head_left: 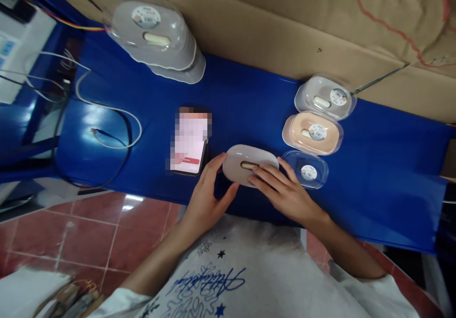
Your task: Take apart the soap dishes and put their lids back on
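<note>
Head view: hands [249, 185] hold a glossy pale rounded box [237, 159].

Soft blur (white glare patches), dim edges

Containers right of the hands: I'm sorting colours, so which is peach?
The middle container, between the grey one and the clear cover; only it is peach.

Two hands [210, 199] — four handled lids [233, 163], four round labels [308, 172], one phone [190, 140] — one loose clear cover [322, 168].
</note>
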Demonstrator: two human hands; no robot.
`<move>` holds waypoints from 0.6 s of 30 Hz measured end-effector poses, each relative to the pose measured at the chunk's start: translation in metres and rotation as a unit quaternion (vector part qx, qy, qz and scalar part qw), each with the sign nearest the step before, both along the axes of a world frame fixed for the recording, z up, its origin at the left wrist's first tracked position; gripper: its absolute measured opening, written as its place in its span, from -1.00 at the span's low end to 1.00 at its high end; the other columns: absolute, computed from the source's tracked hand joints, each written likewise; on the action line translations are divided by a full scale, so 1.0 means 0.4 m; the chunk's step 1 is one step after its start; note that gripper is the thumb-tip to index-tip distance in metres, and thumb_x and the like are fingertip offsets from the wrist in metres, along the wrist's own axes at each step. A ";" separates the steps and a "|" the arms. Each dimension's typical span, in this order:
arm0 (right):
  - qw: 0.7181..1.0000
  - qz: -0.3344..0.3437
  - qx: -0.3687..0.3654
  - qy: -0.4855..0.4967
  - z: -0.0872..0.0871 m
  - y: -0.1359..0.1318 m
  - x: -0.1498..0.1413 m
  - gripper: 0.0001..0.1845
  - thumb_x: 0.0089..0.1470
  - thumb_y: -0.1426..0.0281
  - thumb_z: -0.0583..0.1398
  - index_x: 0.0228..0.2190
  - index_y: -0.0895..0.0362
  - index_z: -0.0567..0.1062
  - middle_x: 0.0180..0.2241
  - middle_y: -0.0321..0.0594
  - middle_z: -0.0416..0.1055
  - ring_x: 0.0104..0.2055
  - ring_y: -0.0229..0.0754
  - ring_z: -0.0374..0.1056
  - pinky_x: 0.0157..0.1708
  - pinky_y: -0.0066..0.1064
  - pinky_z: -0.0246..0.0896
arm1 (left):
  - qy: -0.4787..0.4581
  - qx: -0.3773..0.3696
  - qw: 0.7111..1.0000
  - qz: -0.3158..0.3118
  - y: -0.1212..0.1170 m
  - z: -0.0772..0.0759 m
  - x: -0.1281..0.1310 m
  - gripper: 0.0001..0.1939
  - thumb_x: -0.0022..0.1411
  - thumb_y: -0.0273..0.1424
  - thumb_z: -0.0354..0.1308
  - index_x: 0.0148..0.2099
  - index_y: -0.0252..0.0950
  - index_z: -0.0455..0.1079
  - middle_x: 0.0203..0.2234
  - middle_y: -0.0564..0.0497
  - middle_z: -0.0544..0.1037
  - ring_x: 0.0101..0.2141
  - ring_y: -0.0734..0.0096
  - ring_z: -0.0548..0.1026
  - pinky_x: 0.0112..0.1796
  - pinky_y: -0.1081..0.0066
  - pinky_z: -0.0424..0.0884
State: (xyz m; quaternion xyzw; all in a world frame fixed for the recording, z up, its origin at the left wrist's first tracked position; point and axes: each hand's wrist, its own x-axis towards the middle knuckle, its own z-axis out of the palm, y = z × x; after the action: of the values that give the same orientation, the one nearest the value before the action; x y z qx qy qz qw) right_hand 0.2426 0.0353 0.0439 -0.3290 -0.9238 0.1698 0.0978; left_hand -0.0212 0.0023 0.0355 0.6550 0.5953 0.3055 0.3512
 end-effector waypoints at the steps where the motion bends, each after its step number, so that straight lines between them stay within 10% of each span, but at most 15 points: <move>1: 1.000 0.003 0.003 0.004 0.000 0.000 0.002 -0.41 0.38 0.64 0.09 0.32 0.01 0.41 0.35 -0.15 0.44 0.42 -0.02 0.34 0.53 0.24 0.05 | -0.008 -0.007 1.000 0.005 -0.003 -0.003 0.001 -0.28 0.44 -0.36 0.28 0.52 -0.16 0.11 0.35 -0.29 0.42 0.29 -0.01 0.49 0.24 -0.04 0.53; 18: 0.992 0.061 0.106 0.010 -0.037 -0.020 -0.007 -0.64 0.37 0.58 0.22 0.14 0.15 0.57 0.25 -0.10 0.55 0.33 0.06 0.44 0.55 0.35 -0.10 | 0.150 0.040 0.981 -0.116 0.010 -0.021 -0.009 0.11 0.23 -0.49 0.45 0.60 -0.05 -0.13 0.42 -0.33 0.31 0.32 -0.25 0.38 0.25 -0.24 0.43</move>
State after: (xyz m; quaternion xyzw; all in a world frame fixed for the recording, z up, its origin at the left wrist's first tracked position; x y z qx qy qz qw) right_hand 0.2398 0.0274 0.0289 -0.2582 -0.9538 0.0803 0.1312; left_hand -0.0249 0.0064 0.0269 0.7715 0.5482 0.1845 0.2649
